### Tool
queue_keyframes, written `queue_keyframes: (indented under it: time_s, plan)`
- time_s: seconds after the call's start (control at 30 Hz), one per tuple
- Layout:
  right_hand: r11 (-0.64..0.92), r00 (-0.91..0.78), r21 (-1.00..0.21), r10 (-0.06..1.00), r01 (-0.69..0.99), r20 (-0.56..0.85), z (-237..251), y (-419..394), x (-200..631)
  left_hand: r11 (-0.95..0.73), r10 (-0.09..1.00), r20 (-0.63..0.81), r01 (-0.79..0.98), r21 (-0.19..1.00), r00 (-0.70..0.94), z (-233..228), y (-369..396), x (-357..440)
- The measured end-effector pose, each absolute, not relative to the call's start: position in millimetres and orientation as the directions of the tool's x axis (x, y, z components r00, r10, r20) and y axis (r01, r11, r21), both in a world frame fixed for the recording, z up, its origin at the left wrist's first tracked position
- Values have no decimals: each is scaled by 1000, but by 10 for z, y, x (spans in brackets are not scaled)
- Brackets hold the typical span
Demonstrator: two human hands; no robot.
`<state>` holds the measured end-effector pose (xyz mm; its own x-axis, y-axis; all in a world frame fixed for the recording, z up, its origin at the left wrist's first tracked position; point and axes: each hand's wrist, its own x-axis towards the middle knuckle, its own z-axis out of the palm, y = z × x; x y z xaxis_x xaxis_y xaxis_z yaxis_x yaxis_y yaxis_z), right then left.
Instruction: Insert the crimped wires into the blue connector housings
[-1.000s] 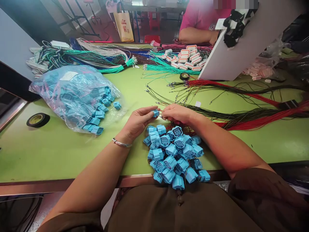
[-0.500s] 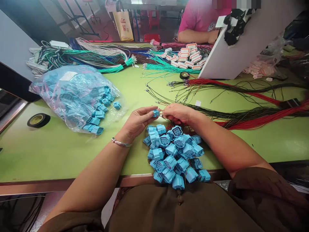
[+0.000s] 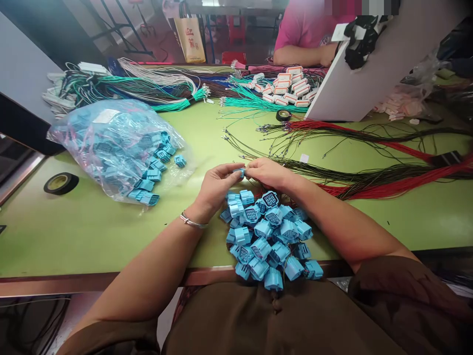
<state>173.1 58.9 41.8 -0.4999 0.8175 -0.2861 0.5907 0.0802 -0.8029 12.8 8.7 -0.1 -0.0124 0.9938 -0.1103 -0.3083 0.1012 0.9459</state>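
Note:
My left hand (image 3: 216,186) pinches a small blue connector housing (image 3: 241,172) between thumb and fingertips. Against the housing's right side, my right hand (image 3: 269,172) is closed in a pinch on a thin wire, mostly hidden by the fingers. Just below both hands lies a heap of blue connectors (image 3: 261,229) with thin wires among them, reaching over the table's front edge. Black and red wires (image 3: 332,190) run off to the right from behind my right hand and forearm.
At left a clear plastic bag (image 3: 111,162) spills blue connectors, with a roll of black tape (image 3: 61,183) beside it. White connectors (image 3: 291,88) and green wires (image 3: 254,102) lie at the back. A grey panel (image 3: 354,84) stands at right; a person in pink (image 3: 301,34) sits beyond.
My hands have come closer together, and the right fingers now meet the connector. The connector has turned, so its face with the holes shows less. My left wrist has shifted slightly right.

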Motion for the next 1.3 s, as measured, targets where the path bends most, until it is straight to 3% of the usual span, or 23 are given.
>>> queue_keyframes:
  time_s: [0.13,0.3,0.53,0.8,0.93,1.07,1.13,1.23,1.3]
  plan:
    - [300,-503,-756,863,582,-46,313,592,1709,153,981,-188,-449,880,-34,29,89,138]
    - [370,-456,-726,886,580,86,273,562,1735,191,974,-225,-512,838,-5,50,85,87]
    - [425,-490,-734,860,530,144,212,566,1750,213,970,-244,-516,829,8,20,84,97]
    - [456,-515,-627,851,632,99,158,547,1671,248,960,-280,-533,809,22,-33,68,165]
    - [389,-493,-676,869,626,44,254,537,1683,240,961,-275,-531,813,13,-15,78,165]
    - [165,-545,-864,827,475,-142,580,608,1911,94,995,-68,-400,912,79,220,-42,128]
    - [58,-483,-939,867,339,-121,724,685,2031,-66,972,121,-259,964,203,411,-171,143]
    - [24,-372,-958,924,286,-88,752,791,2057,-270,736,323,-180,946,595,665,-351,173]
    - [97,-385,-891,919,444,-92,636,814,1956,-389,581,390,-177,904,714,749,-392,106]
